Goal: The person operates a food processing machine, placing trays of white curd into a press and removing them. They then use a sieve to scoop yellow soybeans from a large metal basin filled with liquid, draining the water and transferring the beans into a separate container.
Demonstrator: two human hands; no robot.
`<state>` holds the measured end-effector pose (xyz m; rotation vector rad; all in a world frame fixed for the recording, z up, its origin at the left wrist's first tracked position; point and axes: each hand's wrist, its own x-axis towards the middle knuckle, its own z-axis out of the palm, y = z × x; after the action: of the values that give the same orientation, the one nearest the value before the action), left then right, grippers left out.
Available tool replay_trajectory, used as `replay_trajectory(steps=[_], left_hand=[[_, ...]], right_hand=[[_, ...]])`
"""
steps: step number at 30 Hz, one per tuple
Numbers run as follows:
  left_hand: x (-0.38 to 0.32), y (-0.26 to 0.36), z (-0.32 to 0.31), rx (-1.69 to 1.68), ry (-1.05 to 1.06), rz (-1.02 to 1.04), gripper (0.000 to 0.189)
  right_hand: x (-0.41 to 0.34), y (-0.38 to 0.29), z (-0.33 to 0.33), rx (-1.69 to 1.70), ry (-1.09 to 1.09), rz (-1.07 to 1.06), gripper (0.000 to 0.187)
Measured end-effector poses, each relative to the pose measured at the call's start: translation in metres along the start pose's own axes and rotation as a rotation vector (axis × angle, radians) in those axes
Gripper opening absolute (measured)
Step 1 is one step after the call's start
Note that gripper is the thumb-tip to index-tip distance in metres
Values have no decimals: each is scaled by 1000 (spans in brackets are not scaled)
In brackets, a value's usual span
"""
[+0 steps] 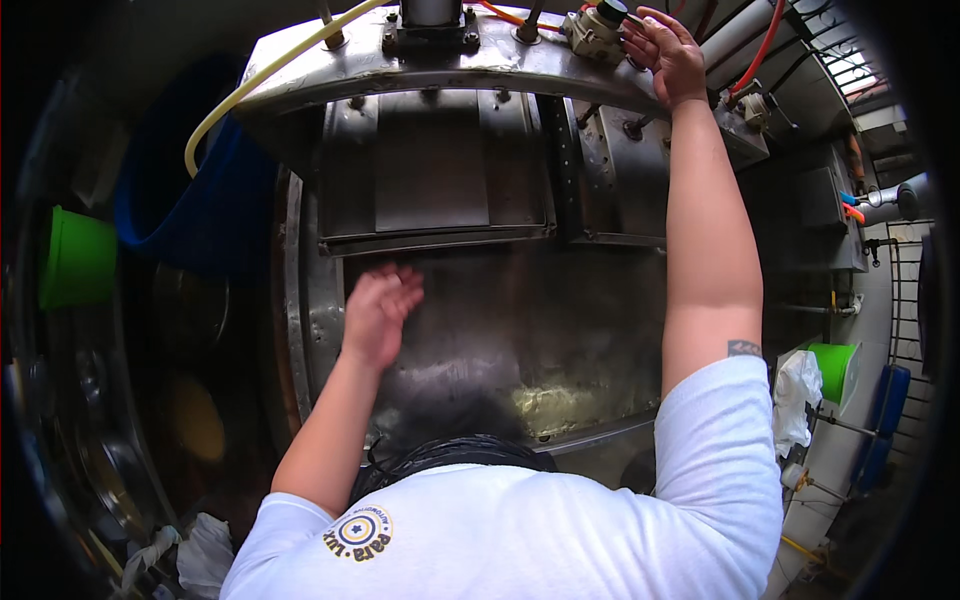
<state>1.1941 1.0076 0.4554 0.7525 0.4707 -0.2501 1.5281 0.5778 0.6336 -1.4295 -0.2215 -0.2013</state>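
Observation:
My right hand (664, 56) is raised at the top right, against a pneumatic valve (596, 34) with a dark round knob on top of a stainless steel machine (465, 75). Its thumb and fingers are by the valve's small lever; whether they grip it cannot be made out. My left hand (382, 315), slightly blurred, hovers with bent fingers over the steel work surface (525, 315) and holds nothing that shows. Ahead of it, under the machine's crossbar, is a wide metal press plate (431, 180). A second metal plate (622, 180) sits to its right, partly behind my right forearm.
A yellowish hose (259, 82) curves down at the upper left beside a large blue barrel (195, 195). Green tubs stand at the far left (79, 259) and right (834, 369). A grey box (825, 202) and pipes line the right wall. White plastic bags (796, 397) hang near my right sleeve.

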Motion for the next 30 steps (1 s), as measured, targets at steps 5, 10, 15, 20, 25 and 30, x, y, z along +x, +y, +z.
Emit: replay_trajectory(steps=[5, 10, 15, 20, 25, 30], left_hand=[[-95, -25, -51, 380, 4, -193, 30], [-152, -33, -88, 776, 79, -150, 25], [-166, -30, -93, 1381, -13, 311, 36], [-138, -38, -55, 1574, 10, 608, 54], [-67, -8, 32, 1785, 87, 890, 79], [19, -1, 108, 2119, 130, 502, 100]], right_hand=[[1, 4, 33, -155, 127, 36, 24], [-4, 21, 36, -1184, 416, -241, 36], [17, 1, -25, -1445, 332, -110, 42], [-12, -24, 34, -1185, 373, 278, 38], [-5, -16, 63, -1179, 273, 303, 48], [4, -9, 33, -1255, 262, -3, 38]])
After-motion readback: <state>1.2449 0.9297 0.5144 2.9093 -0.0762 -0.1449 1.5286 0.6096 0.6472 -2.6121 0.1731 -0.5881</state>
